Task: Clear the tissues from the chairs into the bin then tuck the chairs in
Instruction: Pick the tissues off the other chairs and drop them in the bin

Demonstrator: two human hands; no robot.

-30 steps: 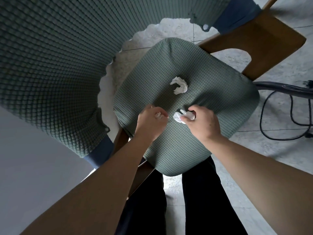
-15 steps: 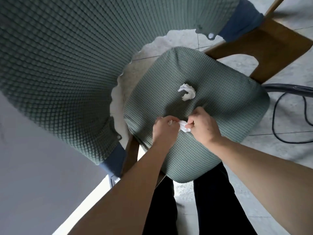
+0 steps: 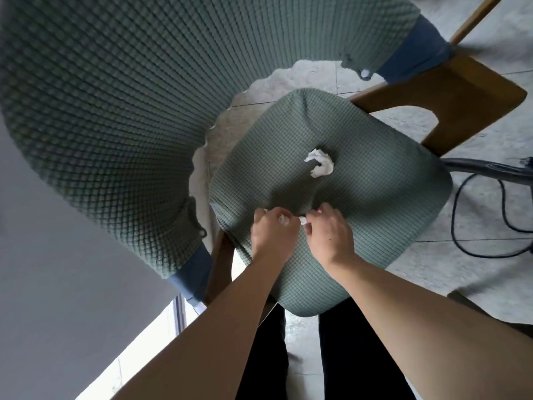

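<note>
The green waffle-knit chair back [image 3: 121, 111] looms over the whole upper left, curving round between me and the floor and cut off at the top and left edges. Below it sits the matching seat cushion [image 3: 375, 212], with the wooden chair frame [image 3: 461, 102] poking out at upper right. Grey tiled floor [image 3: 476, 278] spreads right, where a black cable [image 3: 473, 238] loops beside a dark bar [image 3: 490, 170] running off the edge. My dark trousers [image 3: 360, 356] show under the cushion's near corner.

My forearms cross the near edge of the seat, hiding part of it. My left hand [image 3: 272, 235] is curled, knuckles up, with a sliver of white peeking at the knuckles; I can't make out how much it holds. My right hand [image 3: 328, 232] is curled too, fingertips pinching a small tissue scrap [image 3: 302, 220] right between both hands, mostly hidden by my fingers.

One crumpled tissue [image 3: 320, 166] lies loose at the seat's middle, just beyond both hands, touching neither.
</note>
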